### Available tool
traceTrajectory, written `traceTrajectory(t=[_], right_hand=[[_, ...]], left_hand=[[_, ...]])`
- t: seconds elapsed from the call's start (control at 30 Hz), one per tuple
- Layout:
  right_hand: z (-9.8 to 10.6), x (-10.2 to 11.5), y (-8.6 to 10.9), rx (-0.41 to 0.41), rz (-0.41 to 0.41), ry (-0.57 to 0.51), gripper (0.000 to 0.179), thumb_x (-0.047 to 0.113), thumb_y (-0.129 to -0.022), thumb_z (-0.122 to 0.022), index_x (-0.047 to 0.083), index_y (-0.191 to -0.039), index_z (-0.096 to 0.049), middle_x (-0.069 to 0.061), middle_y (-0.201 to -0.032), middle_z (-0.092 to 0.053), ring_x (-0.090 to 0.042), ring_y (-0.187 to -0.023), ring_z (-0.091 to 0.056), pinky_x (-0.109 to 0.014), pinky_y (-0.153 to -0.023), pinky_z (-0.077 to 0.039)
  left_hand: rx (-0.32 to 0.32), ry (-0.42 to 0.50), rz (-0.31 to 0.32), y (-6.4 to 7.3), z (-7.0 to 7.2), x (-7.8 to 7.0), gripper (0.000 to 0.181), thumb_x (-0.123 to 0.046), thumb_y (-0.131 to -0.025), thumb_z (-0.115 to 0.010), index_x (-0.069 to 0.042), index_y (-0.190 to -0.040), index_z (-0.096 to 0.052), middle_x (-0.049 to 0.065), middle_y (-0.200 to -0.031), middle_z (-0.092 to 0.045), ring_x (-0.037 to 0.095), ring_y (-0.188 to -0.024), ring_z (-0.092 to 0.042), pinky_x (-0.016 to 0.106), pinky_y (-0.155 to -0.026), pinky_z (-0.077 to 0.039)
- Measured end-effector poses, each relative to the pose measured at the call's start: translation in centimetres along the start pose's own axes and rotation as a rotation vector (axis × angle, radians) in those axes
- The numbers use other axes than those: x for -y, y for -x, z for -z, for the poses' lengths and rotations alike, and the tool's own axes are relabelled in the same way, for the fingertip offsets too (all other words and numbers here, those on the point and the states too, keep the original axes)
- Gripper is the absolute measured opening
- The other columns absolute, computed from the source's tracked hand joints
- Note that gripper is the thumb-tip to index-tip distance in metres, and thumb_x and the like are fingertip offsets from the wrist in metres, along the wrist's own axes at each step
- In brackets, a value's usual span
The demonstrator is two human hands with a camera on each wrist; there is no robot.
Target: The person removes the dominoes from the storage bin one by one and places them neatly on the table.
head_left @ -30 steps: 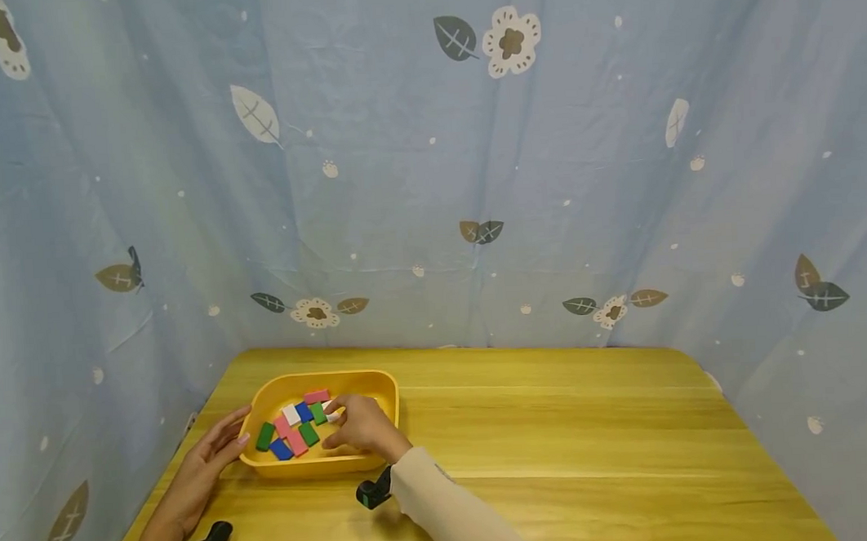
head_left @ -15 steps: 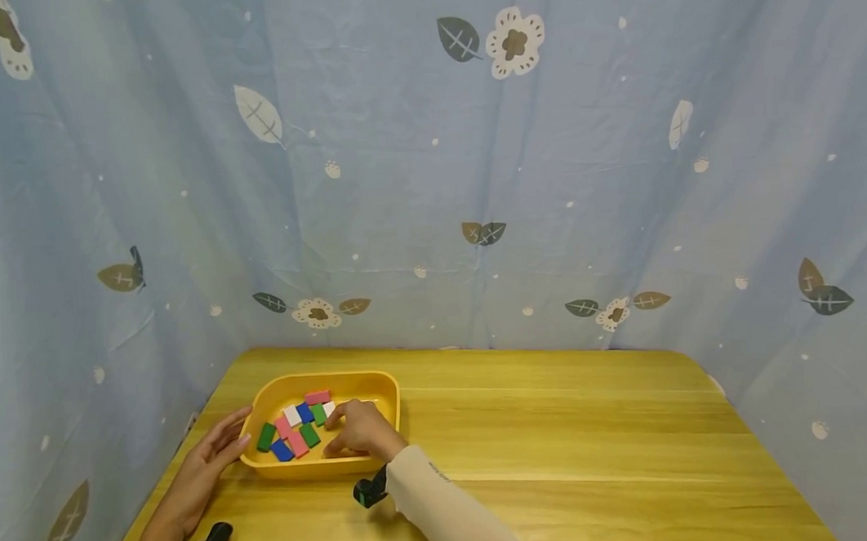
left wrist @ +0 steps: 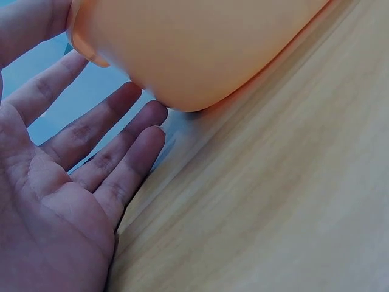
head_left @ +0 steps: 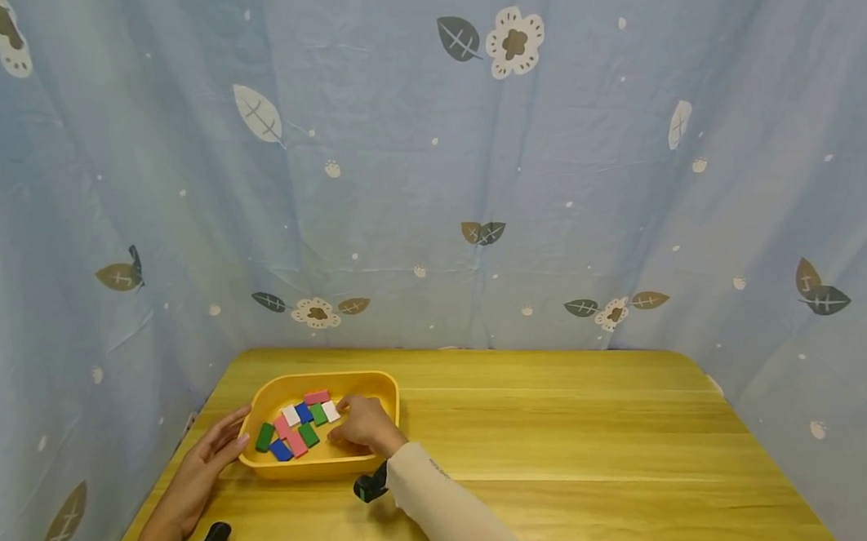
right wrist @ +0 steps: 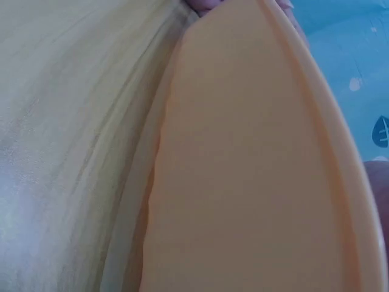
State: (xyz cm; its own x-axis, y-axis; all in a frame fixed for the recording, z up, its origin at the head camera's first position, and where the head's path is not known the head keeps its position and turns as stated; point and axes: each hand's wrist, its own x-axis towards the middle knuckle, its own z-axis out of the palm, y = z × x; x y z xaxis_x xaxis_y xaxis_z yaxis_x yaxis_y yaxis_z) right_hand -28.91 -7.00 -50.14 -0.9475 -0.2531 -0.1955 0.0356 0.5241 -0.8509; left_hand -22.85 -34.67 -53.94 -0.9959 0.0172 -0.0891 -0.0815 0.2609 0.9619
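A yellow plastic tray (head_left: 319,470) stands at the table's left side. Inside lie several small rectangular blocks: a white block (head_left: 330,411), a green block (head_left: 318,415), a blue block (head_left: 304,413) and a pink block (head_left: 317,397) among them. My left hand (head_left: 204,462) touches the tray's left end, thumb at the rim; in the left wrist view its fingers (left wrist: 82,137) extend along the outer wall. My right hand (head_left: 366,428) reaches into the tray, index finger beside the white block, thumb apart from it. The tray wall hides most of this hand in the right wrist view.
The wooden table (head_left: 559,427) stretches away to the right of the tray. A blue patterned curtain (head_left: 429,181) hangs behind and on both sides. Black devices (head_left: 371,486) are strapped at both wrists.
My right hand has drawn slightly right, off the white block, which now shows whole at the end of the row. My left hand stays at the tray's end.
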Motion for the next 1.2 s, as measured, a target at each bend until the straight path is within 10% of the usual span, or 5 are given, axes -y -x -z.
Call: traceTrajectory(t=[0.53, 0.8, 1.2], right_hand=[[-0.1, -0.1, -0.9, -0.01, 0.03, 0.025, 0.033, 0.004, -0.085, -0.082, 0.008, -0.115, -0.069, -0.007, -0.054, -0.058, -0.017, -0.039, -0.045, -0.026, -0.037, -0.04], [-0.1, -0.7, -1.0, -0.012, 0.104, 0.107, 0.02, 0.007, -0.083, -0.085, 0.009, -0.072, -0.069, -0.004, -0.054, -0.059, -0.015, -0.039, -0.049, -0.024, -0.038, -0.044], [-0.4, -0.5, -1.2, 0.014, 0.014, 0.066, 0.055, 0.016, -0.083, -0.088, 0.019, -0.133, -0.067, -0.004, -0.057, -0.055, -0.018, -0.039, -0.039, -0.027, -0.037, -0.036]], left_hand=[[0.025, 0.034, -0.064, 0.1, 0.5, -0.1, 0.064, -0.041, -0.109, -0.051, -0.021, -0.164, -0.027, 0.012, -0.161, -0.031, -0.012, -0.119, -0.043, 0.012, -0.091, -0.041], [0.016, 0.033, -0.039, 0.1, 0.1, 0.3, 0.065, -0.044, -0.108, -0.052, -0.022, -0.164, -0.027, 0.013, -0.162, -0.028, -0.007, -0.12, -0.041, 0.011, -0.09, -0.04], [-0.002, 0.032, -0.047, 0.5, 0.0, 0.0, 0.065, -0.043, -0.108, -0.052, -0.019, -0.164, -0.028, 0.013, -0.162, -0.027, -0.001, -0.122, -0.04, 0.012, -0.091, -0.04]])
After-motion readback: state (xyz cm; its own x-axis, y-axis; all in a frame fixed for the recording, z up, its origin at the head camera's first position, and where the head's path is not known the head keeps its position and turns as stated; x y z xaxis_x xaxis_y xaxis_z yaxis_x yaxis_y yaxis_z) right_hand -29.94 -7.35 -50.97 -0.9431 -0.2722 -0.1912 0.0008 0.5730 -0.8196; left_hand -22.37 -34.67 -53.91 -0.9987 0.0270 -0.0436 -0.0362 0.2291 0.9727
